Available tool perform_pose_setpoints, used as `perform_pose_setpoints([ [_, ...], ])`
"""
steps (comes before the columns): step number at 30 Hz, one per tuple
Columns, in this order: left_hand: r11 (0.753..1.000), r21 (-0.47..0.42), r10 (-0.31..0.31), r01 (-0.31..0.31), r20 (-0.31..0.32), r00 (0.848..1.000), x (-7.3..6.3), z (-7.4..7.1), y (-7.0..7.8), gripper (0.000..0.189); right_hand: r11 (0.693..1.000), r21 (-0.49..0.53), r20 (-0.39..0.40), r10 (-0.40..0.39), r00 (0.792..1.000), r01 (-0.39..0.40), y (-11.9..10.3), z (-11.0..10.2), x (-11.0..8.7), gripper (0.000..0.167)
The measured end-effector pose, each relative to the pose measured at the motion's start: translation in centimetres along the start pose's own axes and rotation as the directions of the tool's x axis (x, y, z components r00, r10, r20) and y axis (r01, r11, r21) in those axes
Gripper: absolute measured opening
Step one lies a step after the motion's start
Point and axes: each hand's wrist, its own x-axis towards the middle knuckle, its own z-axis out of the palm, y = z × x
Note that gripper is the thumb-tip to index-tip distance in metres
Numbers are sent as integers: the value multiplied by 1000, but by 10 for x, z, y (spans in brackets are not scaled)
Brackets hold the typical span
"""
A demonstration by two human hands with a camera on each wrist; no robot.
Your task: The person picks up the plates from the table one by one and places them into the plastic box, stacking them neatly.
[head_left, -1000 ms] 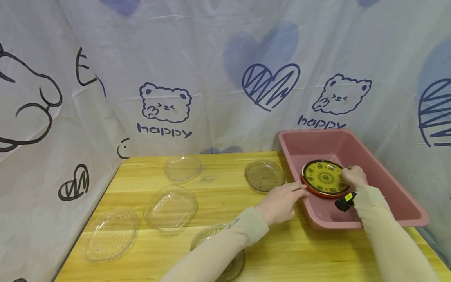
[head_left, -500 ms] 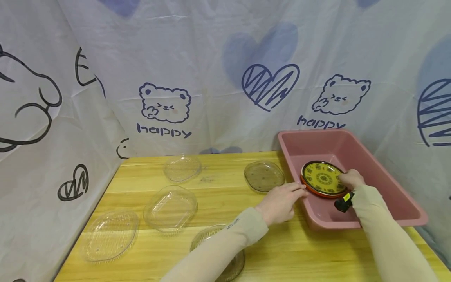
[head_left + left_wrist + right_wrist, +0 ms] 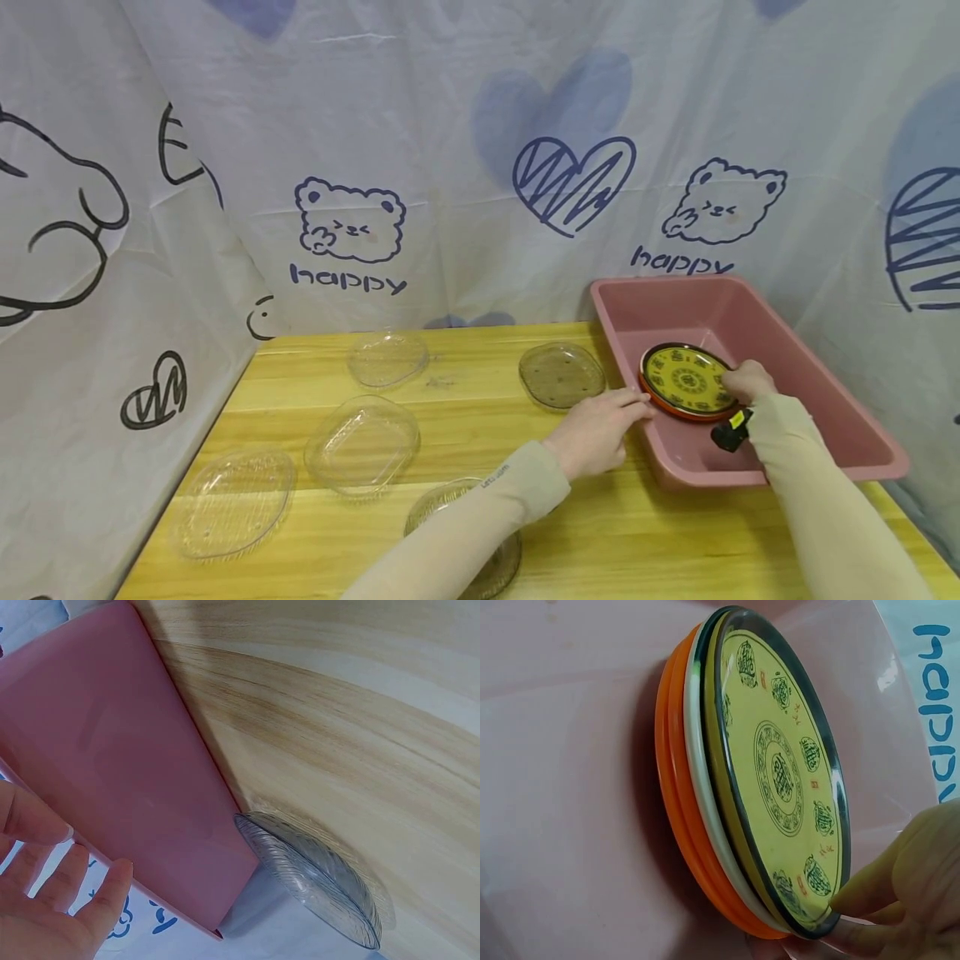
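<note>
In the head view, my right hand (image 3: 750,382) reaches into the pink plastic basin (image 3: 840,417). Its thumb lies on the edge of a yellow plate (image 3: 784,772) with a dark rim and printed characters, with fingers beneath. That plate tops a stack, with a white plate (image 3: 696,724) and orange plates (image 3: 676,787) under it. At the basin's left rim, my left hand (image 3: 596,432) grips the edge; the left wrist view has its thumb (image 3: 37,817) over the outer wall and other fingertips along the rim.
A clear ribbed dish (image 3: 562,377) lies just left of the basin. More clear dishes (image 3: 363,446) are spread on the left of the wooden table (image 3: 600,550). One smoky dish (image 3: 501,567) is partly behind my left sleeve. Printed cloth (image 3: 450,167) hangs behind.
The yellow plate has shifted slightly left and now sits more evenly over the stack, my right hand moving with it. During the last half second almost nothing moves; the left hand stays on the rim.
</note>
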Motion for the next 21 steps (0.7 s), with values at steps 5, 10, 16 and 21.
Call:
perform_pose_setpoints([
  [5, 1000, -4, -4, 4, 0, 1000, 0, 0, 0, 62, 1000, 14, 17, 8, 1000, -9, 2, 0, 4, 24],
  [10, 1000, -6, -9, 9, 3, 1000, 0, 1, 0, 62, 999, 33, 36, 0, 999, -1, 2, 0, 5, 19],
  [16, 999, -31, -9, 9, 5, 1000, -3, 2, -1, 62, 999, 46, 37, -3, 999, 2, -2, 0, 1, 17],
  [21, 998, -61, 0, 0, -8, 1000, -4, 3, -5, 63, 997, 74, -26, 9, 1000, -7, -8, 3, -3, 19],
])
